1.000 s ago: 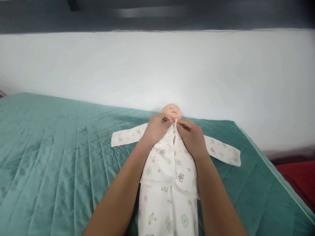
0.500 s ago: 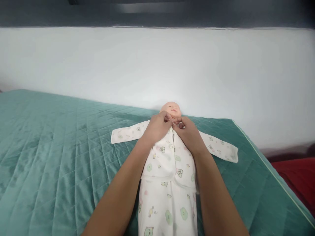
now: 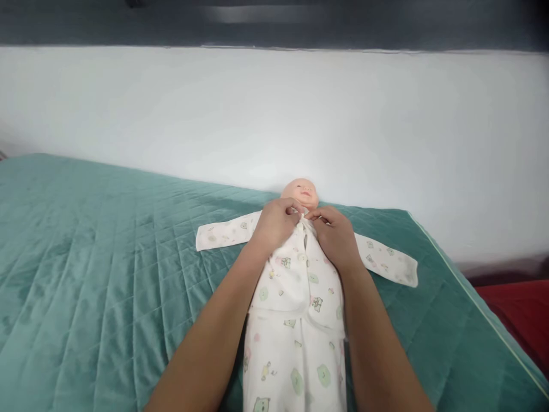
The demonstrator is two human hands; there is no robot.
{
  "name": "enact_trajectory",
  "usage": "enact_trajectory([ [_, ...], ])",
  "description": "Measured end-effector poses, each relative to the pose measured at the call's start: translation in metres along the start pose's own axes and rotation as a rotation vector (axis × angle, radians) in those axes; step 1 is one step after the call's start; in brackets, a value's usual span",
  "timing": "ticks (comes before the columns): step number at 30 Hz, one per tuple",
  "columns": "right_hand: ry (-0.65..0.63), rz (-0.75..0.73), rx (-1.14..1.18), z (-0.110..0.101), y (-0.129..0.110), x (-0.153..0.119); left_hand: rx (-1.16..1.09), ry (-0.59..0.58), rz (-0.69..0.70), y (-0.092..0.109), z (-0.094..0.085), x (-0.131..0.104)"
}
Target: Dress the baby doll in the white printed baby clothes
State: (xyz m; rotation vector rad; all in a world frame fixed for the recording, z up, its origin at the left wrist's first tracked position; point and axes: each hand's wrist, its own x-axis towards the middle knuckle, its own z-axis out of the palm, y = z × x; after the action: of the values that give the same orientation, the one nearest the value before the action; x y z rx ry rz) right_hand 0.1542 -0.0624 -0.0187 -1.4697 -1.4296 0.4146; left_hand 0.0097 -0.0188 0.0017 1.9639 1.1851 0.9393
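A baby doll (image 3: 300, 190) lies on its back, dressed in a white printed baby shirt (image 3: 287, 286) and matching trousers (image 3: 295, 366). The shirt's sleeves stretch out to both sides. At the doll's neck, my left hand (image 3: 281, 218) pinches the top edge of the shirt's front opening. My right hand (image 3: 332, 229) pinches the same neckline from the other side, its fingertips close to those of the left. A small gap shows in the front opening just below the fingers, with a button lower down. What exactly lies between the fingertips is too small to make out.
A green quilted bed cover (image 3: 128, 274) spreads under the doll, its piped edge running along the right. Behind the doll's head rises a white wall (image 3: 240, 114) with a dark band above. Something red (image 3: 514, 309) sits beyond the bed at the right.
My right hand's fingers have shifted slightly, and the fingertips of the two hands stand a little farther apart at the collar. The whole view has moved slightly.
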Motion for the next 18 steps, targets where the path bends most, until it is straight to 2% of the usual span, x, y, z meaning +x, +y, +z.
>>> enact_trajectory([
  [9,0.034,-0.050,-0.036,0.0005,0.0007,-0.0026,0.191,-0.024,0.111,-0.0003,-0.0006,-0.0008],
  [13,0.052,-0.104,-0.113,0.0007,0.0020,-0.0043,0.155,-0.033,0.128,-0.0049,0.0000,-0.0009],
  [18,0.000,-0.128,-0.163,-0.0001,0.0095,-0.0074,0.064,0.000,0.082,-0.0035,-0.0020,-0.0059],
])
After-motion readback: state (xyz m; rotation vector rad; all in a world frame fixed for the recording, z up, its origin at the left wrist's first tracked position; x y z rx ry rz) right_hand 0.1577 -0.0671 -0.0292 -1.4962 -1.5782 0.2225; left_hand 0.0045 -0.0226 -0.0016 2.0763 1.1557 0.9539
